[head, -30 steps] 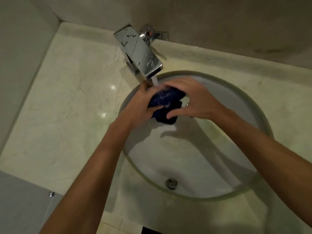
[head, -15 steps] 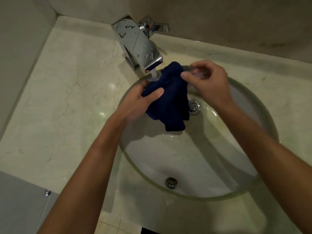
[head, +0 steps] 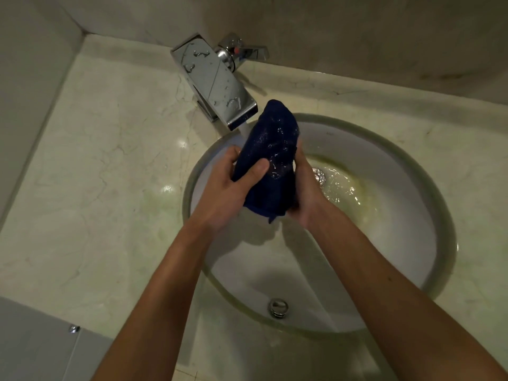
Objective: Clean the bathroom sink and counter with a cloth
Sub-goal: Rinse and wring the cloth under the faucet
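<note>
A dark blue cloth (head: 275,158), wet and bunched lengthwise, is held upright over the round white sink (head: 398,243). My left hand (head: 228,191) grips its left side with the thumb across the front. On the other side, my right hand (head: 305,188) presses against the cloth, fingers mostly hidden behind it. The cloth's top end sits just under the spout of the chrome faucet (head: 217,81), where water runs out. Water pools around the drain (head: 319,174).
The pale marble counter (head: 96,174) surrounds the sink, with walls at the left and back. The faucet's lever handle (head: 247,52) points right. An overflow fitting (head: 278,307) sits on the sink's near wall. A grey panel with a small screw (head: 73,329) lies at the bottom left.
The cloth, spread out half a second ago with my right hand pinching its top corner, is now gathered between both hands and raised under the running water.
</note>
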`<control>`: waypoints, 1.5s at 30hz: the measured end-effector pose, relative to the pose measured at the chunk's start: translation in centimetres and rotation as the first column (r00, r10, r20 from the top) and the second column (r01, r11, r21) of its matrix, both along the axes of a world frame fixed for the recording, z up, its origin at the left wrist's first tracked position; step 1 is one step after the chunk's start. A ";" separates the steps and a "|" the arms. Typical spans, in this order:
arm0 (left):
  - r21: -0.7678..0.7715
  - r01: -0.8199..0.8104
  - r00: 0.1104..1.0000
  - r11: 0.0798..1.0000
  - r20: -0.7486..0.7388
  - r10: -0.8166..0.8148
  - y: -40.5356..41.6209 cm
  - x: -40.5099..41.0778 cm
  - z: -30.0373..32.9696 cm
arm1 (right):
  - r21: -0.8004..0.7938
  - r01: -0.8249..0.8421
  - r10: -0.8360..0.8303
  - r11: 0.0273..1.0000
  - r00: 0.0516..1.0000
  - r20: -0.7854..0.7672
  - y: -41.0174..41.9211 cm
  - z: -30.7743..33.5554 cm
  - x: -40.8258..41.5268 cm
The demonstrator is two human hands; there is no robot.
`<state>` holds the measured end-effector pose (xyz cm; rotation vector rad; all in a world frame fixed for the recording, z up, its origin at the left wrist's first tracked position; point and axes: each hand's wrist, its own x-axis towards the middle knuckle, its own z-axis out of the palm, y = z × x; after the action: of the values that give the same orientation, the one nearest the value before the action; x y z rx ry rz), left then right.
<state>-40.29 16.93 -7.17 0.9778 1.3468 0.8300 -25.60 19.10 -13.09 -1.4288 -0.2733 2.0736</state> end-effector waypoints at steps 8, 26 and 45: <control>-0.080 -0.079 0.952 0.994 0.289 0.099 0.5 -0.8 -0.8 | -0.199 0.155 -0.196 0.968 0.957 -0.212 -1.1 -2.5 2.3; 0.215 0.023 0.928 0.976 -0.369 0.059 -1.0 0.3 -5.0 | 0.164 0.202 -0.217 0.965 0.973 0.075 -1.0 2.7 4.4; -0.069 -0.187 0.939 0.980 0.281 0.199 -1.3 0.8 -1.9 | 0.169 0.019 -0.041 0.985 0.991 0.129 -1.6 1.9 1.5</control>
<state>-39.44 15.60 -9.11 0.6690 1.2137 1.0462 -24.11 17.49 -11.20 -1.4599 -0.4653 1.8870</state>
